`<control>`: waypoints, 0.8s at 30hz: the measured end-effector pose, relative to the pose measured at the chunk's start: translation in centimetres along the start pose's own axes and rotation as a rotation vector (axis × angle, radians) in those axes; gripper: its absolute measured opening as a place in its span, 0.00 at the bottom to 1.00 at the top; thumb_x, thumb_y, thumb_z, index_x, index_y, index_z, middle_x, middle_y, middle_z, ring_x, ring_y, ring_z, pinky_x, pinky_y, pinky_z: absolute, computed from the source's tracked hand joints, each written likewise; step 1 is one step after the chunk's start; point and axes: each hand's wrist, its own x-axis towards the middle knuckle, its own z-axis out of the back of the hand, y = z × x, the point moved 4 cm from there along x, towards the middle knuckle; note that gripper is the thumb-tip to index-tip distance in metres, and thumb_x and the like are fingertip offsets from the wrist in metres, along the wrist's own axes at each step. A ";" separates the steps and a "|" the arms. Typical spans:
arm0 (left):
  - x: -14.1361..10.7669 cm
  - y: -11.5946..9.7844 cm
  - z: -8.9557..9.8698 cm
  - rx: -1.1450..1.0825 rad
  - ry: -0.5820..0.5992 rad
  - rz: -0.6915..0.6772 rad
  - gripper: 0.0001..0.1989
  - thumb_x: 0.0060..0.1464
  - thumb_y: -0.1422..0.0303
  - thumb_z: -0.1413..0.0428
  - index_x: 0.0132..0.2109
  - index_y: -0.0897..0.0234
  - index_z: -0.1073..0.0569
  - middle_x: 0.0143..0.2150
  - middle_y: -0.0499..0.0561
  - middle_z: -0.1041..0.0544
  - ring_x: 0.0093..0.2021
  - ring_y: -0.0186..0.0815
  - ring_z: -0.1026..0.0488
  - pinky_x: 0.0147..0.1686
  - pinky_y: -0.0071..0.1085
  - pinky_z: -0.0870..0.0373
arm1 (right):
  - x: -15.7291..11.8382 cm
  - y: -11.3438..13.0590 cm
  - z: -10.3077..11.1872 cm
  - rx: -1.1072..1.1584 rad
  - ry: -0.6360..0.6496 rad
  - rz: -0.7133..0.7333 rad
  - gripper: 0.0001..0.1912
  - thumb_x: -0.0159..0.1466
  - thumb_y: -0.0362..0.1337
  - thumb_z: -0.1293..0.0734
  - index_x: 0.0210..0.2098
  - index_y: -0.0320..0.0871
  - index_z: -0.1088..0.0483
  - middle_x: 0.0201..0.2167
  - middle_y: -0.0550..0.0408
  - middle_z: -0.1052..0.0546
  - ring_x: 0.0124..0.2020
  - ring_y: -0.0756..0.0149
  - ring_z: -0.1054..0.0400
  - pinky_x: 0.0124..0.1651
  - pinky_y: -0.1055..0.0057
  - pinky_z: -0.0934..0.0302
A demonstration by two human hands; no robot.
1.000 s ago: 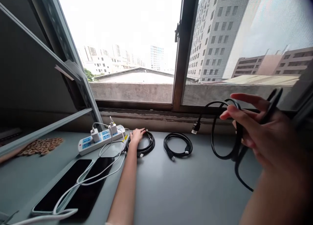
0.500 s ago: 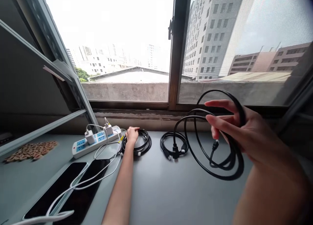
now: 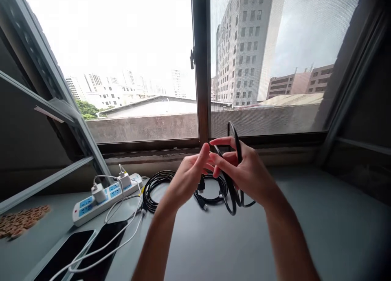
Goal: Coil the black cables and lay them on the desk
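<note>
A loosely coiled black cable [image 3: 238, 148] hangs from my right hand [image 3: 241, 165]. Its loops pass through the crook between thumb and fingers, with the lower part dangling above the desk. My left hand [image 3: 189, 177] is raised right beside it, thumb up and fingers stretched toward the right fingertips. It appears to hold nothing, though some of its fingertips are hidden. Below and behind the hands, a second black cable coil [image 3: 210, 201] lies on the desk, partly covered. Left of it, a larger black coil [image 3: 148, 195] rests behind my left wrist.
A white power strip [image 3: 81, 220] with plugged-in chargers stands at the left. White charging cords [image 3: 105, 248] run over two dark phones [image 3: 69, 252] on the grey desk [image 3: 210, 248]. Small brown pieces [image 3: 23, 222] lie farther left. A window frame [image 3: 201, 106] rises behind the desk.
My left hand has lifted off the larger coil and come beside my right hand. The right hand has moved left with its cable, whose loops now hang narrower. The view has shifted right.
</note>
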 end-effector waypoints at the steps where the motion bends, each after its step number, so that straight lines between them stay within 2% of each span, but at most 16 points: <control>1: -0.1 0.0 -0.5 -0.040 0.006 -0.003 0.25 0.59 0.52 0.57 0.35 0.66 0.23 0.25 0.49 0.27 0.30 0.31 0.30 0.34 0.25 0.35 | -0.1 0.0 -0.3 -0.009 0.014 0.025 0.20 0.61 0.45 0.38 0.49 0.41 0.36 0.20 0.59 0.27 0.12 0.77 0.42 0.13 0.82 0.48; 5: 0.1 0.4 -0.5 -0.229 -0.063 0.024 0.18 0.56 0.55 0.50 0.42 0.65 0.27 0.33 0.48 0.26 0.31 0.29 0.30 0.32 0.24 0.35 | -0.5 0.2 -1.0 -0.054 0.025 0.075 0.21 0.64 0.43 0.41 0.54 0.42 0.39 0.18 0.62 0.28 0.10 0.77 0.44 0.13 0.81 0.49; 9: 0.1 0.4 0.0 -0.292 -0.117 0.026 0.12 0.53 0.60 0.45 0.39 0.65 0.30 0.35 0.48 0.26 0.32 0.29 0.30 0.33 0.22 0.34 | -0.7 0.5 -0.8 -0.102 -0.061 0.074 0.23 0.62 0.43 0.38 0.55 0.42 0.39 0.18 0.62 0.28 0.10 0.77 0.42 0.14 0.80 0.47; 12: -0.1 0.2 0.8 -0.257 -0.187 0.020 0.10 0.52 0.64 0.45 0.39 0.65 0.31 0.34 0.48 0.25 0.31 0.29 0.29 0.33 0.23 0.33 | -0.9 0.6 -0.3 -0.069 -0.068 0.078 0.22 0.62 0.45 0.38 0.54 0.46 0.38 0.25 0.60 0.25 0.10 0.77 0.40 0.15 0.79 0.44; 15: -0.4 -0.1 2.1 -0.267 -0.273 -0.013 0.13 0.52 0.63 0.48 0.43 0.66 0.32 0.34 0.51 0.24 0.29 0.31 0.27 0.31 0.26 0.31 | -1.2 0.8 0.6 -0.041 -0.095 0.097 0.21 0.63 0.46 0.39 0.53 0.47 0.36 0.31 0.57 0.23 0.10 0.79 0.41 0.16 0.78 0.42; 17: -0.6 -0.4 3.2 -0.312 -0.345 -0.046 0.17 0.51 0.63 0.49 0.47 0.67 0.34 0.33 0.51 0.23 0.26 0.32 0.27 0.24 0.25 0.32 | -1.6 1.0 1.7 -0.034 -0.193 0.111 0.20 0.63 0.47 0.39 0.52 0.48 0.35 0.29 0.56 0.23 0.09 0.79 0.42 0.15 0.78 0.43; 20: -1.1 -0.6 4.9 -0.405 -0.475 -0.064 0.21 0.51 0.63 0.51 0.52 0.64 0.37 0.26 0.47 0.25 0.14 0.27 0.36 0.11 0.21 0.45 | -2.4 1.3 3.5 0.010 -0.390 0.124 0.21 0.61 0.48 0.38 0.52 0.49 0.33 0.21 0.59 0.26 0.07 0.78 0.47 0.10 0.79 0.50; 22: -1.4 -0.8 5.7 -0.436 -0.535 -0.057 0.21 0.54 0.59 0.55 0.52 0.65 0.36 0.19 0.44 0.30 0.10 0.25 0.43 0.08 0.21 0.51 | -2.9 1.5 4.3 0.053 -0.488 0.134 0.21 0.61 0.50 0.37 0.51 0.50 0.32 0.15 0.61 0.30 0.06 0.78 0.50 0.08 0.79 0.55; 24: -1.6 -1.0 6.0 -0.390 -0.576 -0.068 0.24 0.56 0.54 0.56 0.52 0.65 0.36 0.16 0.42 0.34 0.09 0.26 0.44 0.08 0.20 0.51 | -3.1 1.8 4.4 0.088 -0.507 0.124 0.23 0.61 0.51 0.38 0.52 0.50 0.33 0.13 0.62 0.32 0.06 0.77 0.51 0.07 0.78 0.57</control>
